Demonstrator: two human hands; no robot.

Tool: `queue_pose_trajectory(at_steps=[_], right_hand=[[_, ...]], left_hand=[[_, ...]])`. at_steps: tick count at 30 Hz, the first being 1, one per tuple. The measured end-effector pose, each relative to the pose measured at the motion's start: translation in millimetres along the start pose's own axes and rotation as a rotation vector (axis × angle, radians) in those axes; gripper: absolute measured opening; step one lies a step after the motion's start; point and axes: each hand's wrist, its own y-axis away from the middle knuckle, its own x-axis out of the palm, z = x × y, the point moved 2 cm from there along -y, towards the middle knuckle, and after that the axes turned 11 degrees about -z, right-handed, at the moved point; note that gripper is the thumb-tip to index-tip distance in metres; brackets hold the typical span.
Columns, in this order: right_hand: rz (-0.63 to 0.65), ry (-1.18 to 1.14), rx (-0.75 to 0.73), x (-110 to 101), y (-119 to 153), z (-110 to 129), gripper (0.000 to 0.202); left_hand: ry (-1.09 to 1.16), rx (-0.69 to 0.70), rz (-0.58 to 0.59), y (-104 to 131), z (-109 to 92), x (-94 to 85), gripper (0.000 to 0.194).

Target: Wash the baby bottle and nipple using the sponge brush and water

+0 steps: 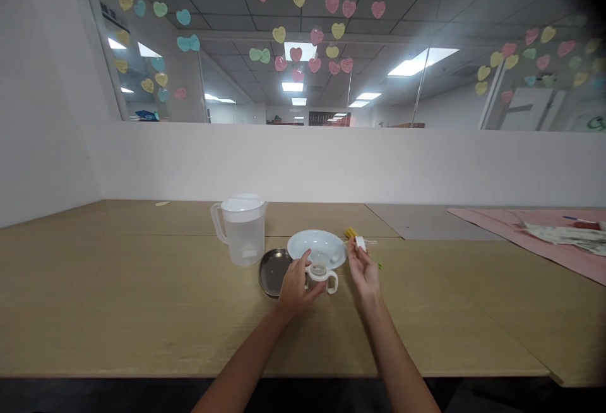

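My left hand (295, 287) is wrapped round the side of a small clear baby bottle (319, 270) with a white handle ring. The bottle stands upright, its mouth uncovered, and one loop handle points right. A little to its right, my right hand (363, 268) is raised, with its fingertips closed on a white bottle cap (360, 243). A clear part sticks out to the right of the cap. Behind the bottle lies a white plate (303, 238) with a small clear item on it. A dark metal tray (272, 272) sits left of the bottle, partly behind my left hand.
A translucent pitcher (245, 236) with a lid stands at the back left. Beyond my right hand is a small yellow item (350, 232). At far right, a pink cloth (502, 230) bears papers. A white wall rises behind the wooden table (165, 312).
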Motion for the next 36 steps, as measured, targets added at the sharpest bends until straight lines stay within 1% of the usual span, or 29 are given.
queue_pose_trajectory(at_steps=[3,6,8,10,13,16,21,27,29,33,36], right_hand=[[-0.035,0.058,-0.076,5,3,-5,0.037],[-0.063,0.198,-0.153,8,6,-11,0.049],[-0.032,0.335,-0.209,10,8,-15,0.050],[0.033,0.471,-0.261,12,12,-17,0.045],[0.111,0.582,-0.279,15,19,-18,0.040],[0.128,0.588,-0.259,19,24,-17,0.040],[0.077,0.566,-0.273,19,21,-17,0.045],[0.039,0.574,-0.408,7,17,-15,0.041],[0.041,0.600,-0.427,5,18,-13,0.039],[0.073,0.615,-0.432,6,22,-10,0.034],[0.087,0.591,-0.389,11,27,-8,0.032]], left_hand=[[-0.008,0.014,-0.004,0,0,-0.1,0.069],[-0.013,0.016,-0.007,0,0,-0.4,0.069],[-0.013,0.008,-0.007,0,0,-0.9,0.069],[-0.011,0.006,-0.001,-1,-1,-1.5,0.068],[-0.007,0.014,0.002,-1,-2,-2.2,0.068],[-0.006,0.021,-0.012,-1,-2,-2.6,0.067],[-0.022,0.033,-0.010,-1,-1,-2.1,0.066],[-0.029,0.044,-0.016,-2,-3,-2.6,0.066],[-0.030,0.038,-0.026,-2,-5,-3.7,0.066],[-0.018,0.060,-0.033,-2,-7,-6.0,0.064],[0.007,0.095,-0.025,-2,-6,-5.7,0.061]])
